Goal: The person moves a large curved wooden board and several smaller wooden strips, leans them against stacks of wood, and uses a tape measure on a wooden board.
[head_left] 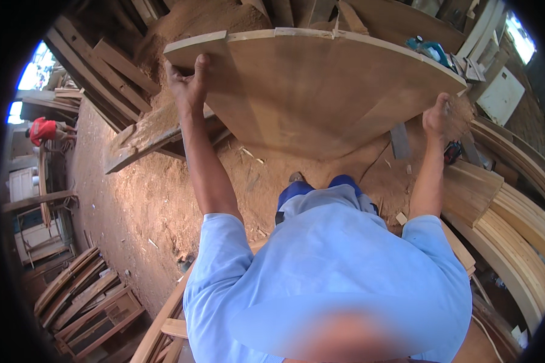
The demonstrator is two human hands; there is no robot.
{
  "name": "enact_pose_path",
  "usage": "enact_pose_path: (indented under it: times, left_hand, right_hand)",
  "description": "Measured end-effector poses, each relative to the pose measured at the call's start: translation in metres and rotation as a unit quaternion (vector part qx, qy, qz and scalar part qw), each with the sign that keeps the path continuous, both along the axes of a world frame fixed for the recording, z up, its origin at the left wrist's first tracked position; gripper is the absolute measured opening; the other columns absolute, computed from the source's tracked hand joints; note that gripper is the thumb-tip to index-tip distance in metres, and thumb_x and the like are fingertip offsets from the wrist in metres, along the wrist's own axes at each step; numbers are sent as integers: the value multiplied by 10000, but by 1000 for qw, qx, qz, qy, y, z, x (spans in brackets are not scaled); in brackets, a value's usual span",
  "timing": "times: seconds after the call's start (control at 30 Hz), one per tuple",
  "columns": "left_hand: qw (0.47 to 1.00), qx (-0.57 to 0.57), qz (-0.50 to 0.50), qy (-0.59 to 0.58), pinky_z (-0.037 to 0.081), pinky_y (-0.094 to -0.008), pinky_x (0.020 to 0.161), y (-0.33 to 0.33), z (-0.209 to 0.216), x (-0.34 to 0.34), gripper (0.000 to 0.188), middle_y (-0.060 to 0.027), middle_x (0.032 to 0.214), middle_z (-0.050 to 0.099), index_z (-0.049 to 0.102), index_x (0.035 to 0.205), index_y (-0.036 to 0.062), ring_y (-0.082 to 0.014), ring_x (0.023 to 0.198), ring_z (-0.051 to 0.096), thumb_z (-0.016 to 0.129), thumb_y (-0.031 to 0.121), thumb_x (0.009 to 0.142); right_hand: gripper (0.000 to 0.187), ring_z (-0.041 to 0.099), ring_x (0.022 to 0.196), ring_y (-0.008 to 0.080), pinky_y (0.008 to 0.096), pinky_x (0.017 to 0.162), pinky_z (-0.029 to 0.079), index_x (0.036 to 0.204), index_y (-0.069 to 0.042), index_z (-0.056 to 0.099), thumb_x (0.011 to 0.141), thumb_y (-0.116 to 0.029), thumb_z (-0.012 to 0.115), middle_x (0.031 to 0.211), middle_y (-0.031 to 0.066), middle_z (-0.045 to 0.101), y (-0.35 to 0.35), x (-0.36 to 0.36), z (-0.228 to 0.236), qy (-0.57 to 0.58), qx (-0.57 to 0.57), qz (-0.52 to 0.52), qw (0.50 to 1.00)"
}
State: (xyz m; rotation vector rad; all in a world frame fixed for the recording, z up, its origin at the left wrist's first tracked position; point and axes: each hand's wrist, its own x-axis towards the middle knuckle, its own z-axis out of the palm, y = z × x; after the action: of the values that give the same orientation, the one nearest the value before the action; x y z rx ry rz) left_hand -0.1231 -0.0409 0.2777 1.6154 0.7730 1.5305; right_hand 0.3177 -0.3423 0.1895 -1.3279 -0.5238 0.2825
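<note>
A large wooden panel, made of joined boards with a light edge along its far side, is held up in front of me, tilted. My left hand grips its left edge near the far corner, with the thumb lying against the near face and the fingers partly hidden. At the right corner, my right hand is closed on the panel's edge, and its fingers are mostly hidden. Both arms are stretched out. Behind the panel's right end, a teal power tool shows in part.
A sawdust-covered plank bench stands to the left of the panel. Stacked curved timbers lie at right, and more boards at lower left. Sawdust covers the floor. Far left, a person in a red shirt bends over.
</note>
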Motion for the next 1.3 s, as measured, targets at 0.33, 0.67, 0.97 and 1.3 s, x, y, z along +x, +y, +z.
enact_pose_path:
  times: [0.33, 0.67, 0.97, 1.3]
  left_hand:
    - [978, -26, 204, 31, 424, -251, 743, -77, 14, -22, 361, -9, 894, 591, 595, 986, 26, -92, 832, 510, 515, 378, 972]
    - [935, -51, 349, 41, 403, -244, 641, -163, 6, -75, 464, 6, 779, 597, 604, 866, 6, -68, 728, 481, 377, 380, 1021]
    - [962, -45, 267, 20, 458, -243, 735, -226, -13, -134, 266, -25, 931, 616, 555, 1034, 7, -95, 856, 551, 587, 254, 941]
    - [968, -51, 246, -18, 464, -257, 852, -279, -44, -208, 336, -49, 1063, 620, 516, 1157, 12, -115, 974, 573, 665, 68, 860]
  right_hand:
    - [805, 531, 1073, 182, 326, 907, 436, 1229, 56, 483, 839, -646, 540, 1205, 113, 551, 30, 38, -17, 43, 51, 111, 992]
    - [787, 534, 1035, 180, 335, 903, 434, 1198, 47, 509, 870, -666, 462, 1158, 98, 565, 61, 41, -31, -27, 34, 252, 967]
    - [759, 489, 1117, 222, 361, 964, 381, 1249, 47, 471, 918, -631, 395, 1227, 129, 527, 99, -11, -27, -70, 26, 302, 950]
    - [781, 395, 1263, 269, 389, 1056, 298, 1355, 45, 364, 941, -616, 330, 1374, 177, 417, 113, -63, -48, -175, -45, 279, 943]
